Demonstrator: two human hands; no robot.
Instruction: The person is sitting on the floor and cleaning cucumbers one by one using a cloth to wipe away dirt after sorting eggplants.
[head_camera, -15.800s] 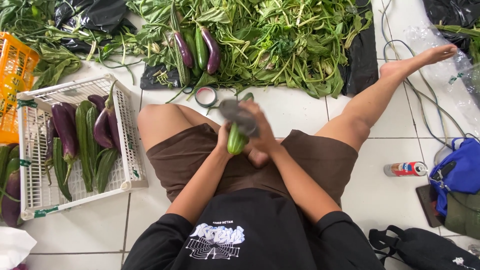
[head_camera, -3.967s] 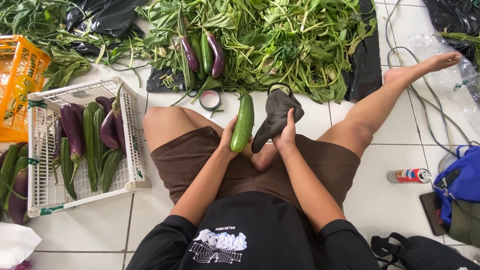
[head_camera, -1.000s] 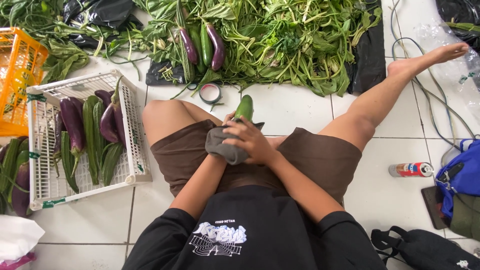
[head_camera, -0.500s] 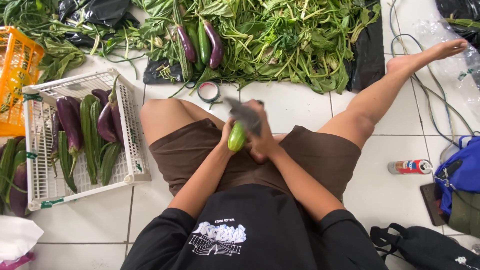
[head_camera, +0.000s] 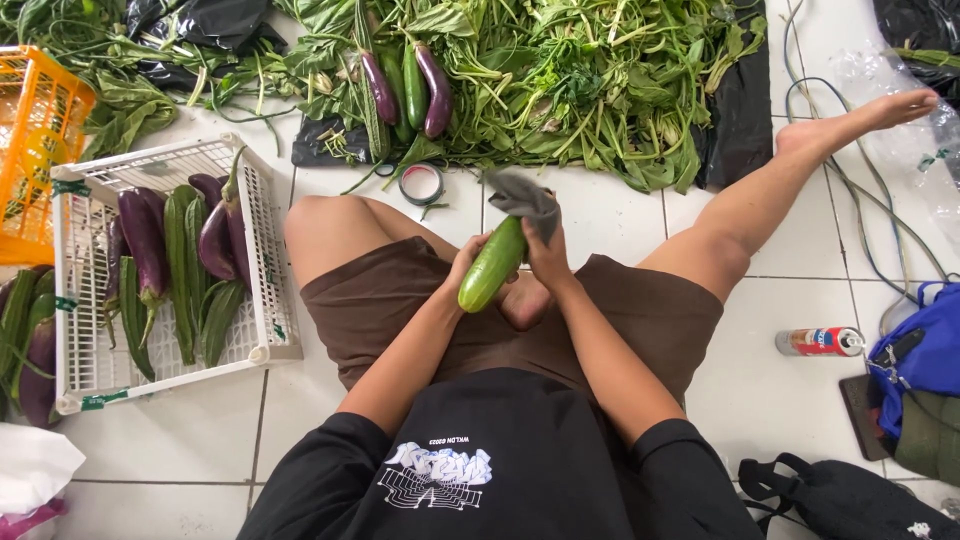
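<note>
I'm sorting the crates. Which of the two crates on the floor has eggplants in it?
The white crate, nearest the person's left knee. It holds purple eggplants and long green vegetables. The orange crate behind it shows no eggplants.

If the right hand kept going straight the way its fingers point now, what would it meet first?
Probably the bare white tiled floor, then the heap of leafy green stalks. The right hand holds a grey cloth against the green cucumber; depth is unclear.
</note>
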